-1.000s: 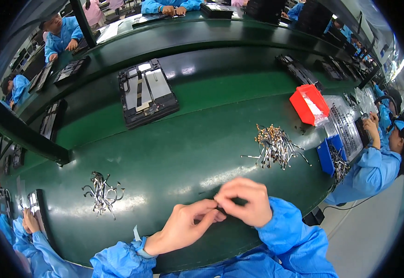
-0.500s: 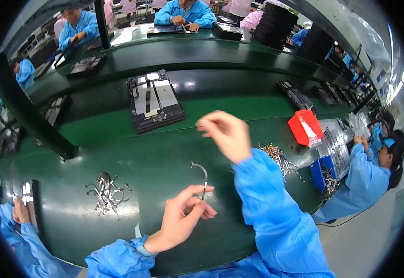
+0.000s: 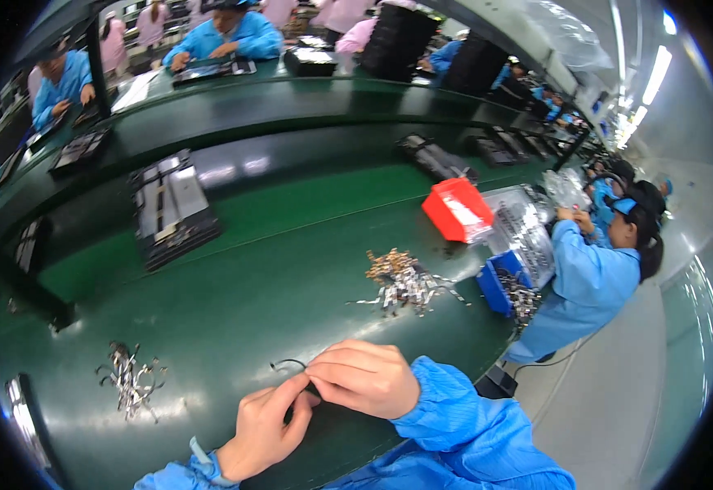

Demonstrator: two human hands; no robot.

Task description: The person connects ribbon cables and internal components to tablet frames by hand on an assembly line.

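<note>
My left hand and my right hand meet at the fingertips low in the middle of the view, above the green bench. A thin dark cable curves out to the left from between their closed fingers. Its other end is hidden by the fingers. Left of my hands lies a loose pile of short cables on the bench. A larger heap of cables, some with gold-coloured ends, lies beyond my right hand.
A red bin and a blue bin stand at the right, the blue one with small parts spilling out. Flat dark device assemblies rest along the belt. A co-worker in blue sits at the right; others work across the bench.
My right hand has come down to the left hand and closed at the cable. The view has turned right, so bench items appear further left.
</note>
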